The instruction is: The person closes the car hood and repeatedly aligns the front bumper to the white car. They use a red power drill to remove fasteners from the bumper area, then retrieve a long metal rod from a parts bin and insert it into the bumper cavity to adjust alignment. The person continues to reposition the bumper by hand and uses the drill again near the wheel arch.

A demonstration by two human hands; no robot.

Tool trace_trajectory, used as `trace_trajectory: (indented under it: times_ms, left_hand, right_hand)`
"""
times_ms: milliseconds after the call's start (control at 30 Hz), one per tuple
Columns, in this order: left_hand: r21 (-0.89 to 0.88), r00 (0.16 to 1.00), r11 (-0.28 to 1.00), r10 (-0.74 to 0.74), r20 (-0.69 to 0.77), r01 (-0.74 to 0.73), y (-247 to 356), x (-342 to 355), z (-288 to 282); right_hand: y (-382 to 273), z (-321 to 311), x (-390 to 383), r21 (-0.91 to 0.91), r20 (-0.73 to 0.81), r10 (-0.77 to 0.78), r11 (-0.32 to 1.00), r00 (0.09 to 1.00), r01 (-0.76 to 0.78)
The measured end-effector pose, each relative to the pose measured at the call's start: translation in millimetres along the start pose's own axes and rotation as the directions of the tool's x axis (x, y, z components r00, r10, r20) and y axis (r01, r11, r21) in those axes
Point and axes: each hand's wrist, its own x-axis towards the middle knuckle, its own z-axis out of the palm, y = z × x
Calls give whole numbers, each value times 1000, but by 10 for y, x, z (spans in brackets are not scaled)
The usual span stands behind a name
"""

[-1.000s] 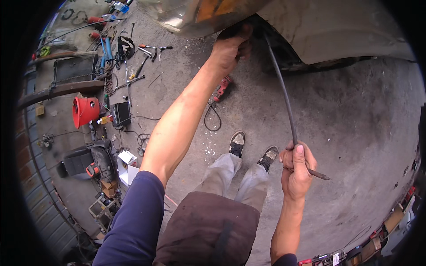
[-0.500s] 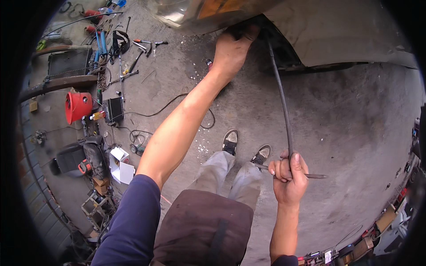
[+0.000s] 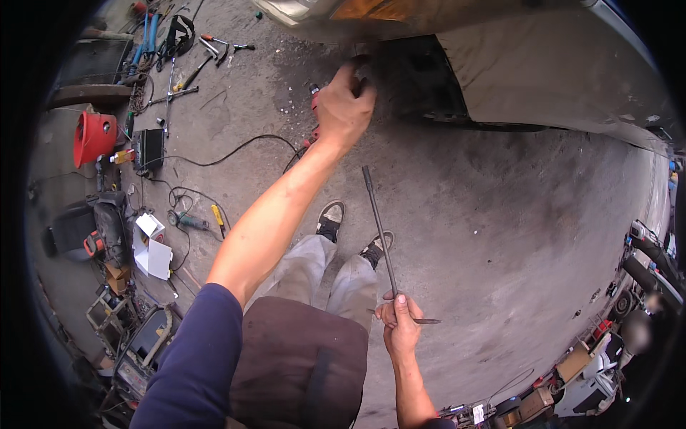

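My right hand (image 3: 401,323) is closed around the crossbar end of a dark T-handle wrench (image 3: 380,229). Its long shaft points forward over the floor, with the far end away from the car. Farther ahead, my left hand (image 3: 344,111) reaches under the corner of the car's bumper (image 3: 407,25). Its fingers and thumb curl round a small dark thing, blurred and too dim to name. Right of that hand gapes the dark wheel-arch opening (image 3: 421,75). A red corded power tool (image 3: 314,107) lies on the floor, partly hidden by my left hand.
Hammers and other hand tools (image 3: 209,53) lie at the far left. Below them are a red bucket (image 3: 95,137), a black battery (image 3: 148,150), an open white box (image 3: 151,250) and a green angle grinder (image 3: 188,221). A cord (image 3: 229,154) crosses the floor. Clutter lines the right rim.
The wrench's far end has come out from under the car, and my right hand has drawn back with it. My left hand has left the opening's edge, moving leftward. The view has shifted.
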Motion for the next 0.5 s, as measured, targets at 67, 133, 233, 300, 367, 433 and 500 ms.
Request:
trace_trajectory:
  times_ms: [67, 133, 233, 300, 367, 433, 500]
  left_hand:
    - [176, 969, 964, -220, 117, 197, -932, -354, -447]
    - [274, 886, 911, -379, 267, 307, -1585, -1053, -1051]
    - [-22, 398, 474, -713, 577, 880, -1560, -1946, -1689]
    - [-275, 284, 109, -599, 749, 955, -1445, -2386, -1872]
    - [-406, 277, -127, -548, 789, 905, -1131, -2600, -1866]
    - [-528, 273, -296, -603, 750, 796, -1042, -2705, -1831]
    - [-665, 275, -424, -676, 684, 615, -1248, -2842, -1863]
  right_hand:
    - [-51, 14, 9, -403, -7, -104, 911, 995, 93]
    - [-105, 144, -1, -763, 62, -204, 621, 977, 178]
    - [64, 424, 91, -849, 345, -250, 329, 905, 414]
    - [201, 713, 138, -816, 518, -191, 180, 834, 549]
    - [380, 947, 124, -732, 673, -47, 96, 738, 674]
    - [527, 1171, 83, -666, 732, 205, 10, 650, 746]
    - [531, 1411, 127, -574, 761, 396, 41, 514, 818]
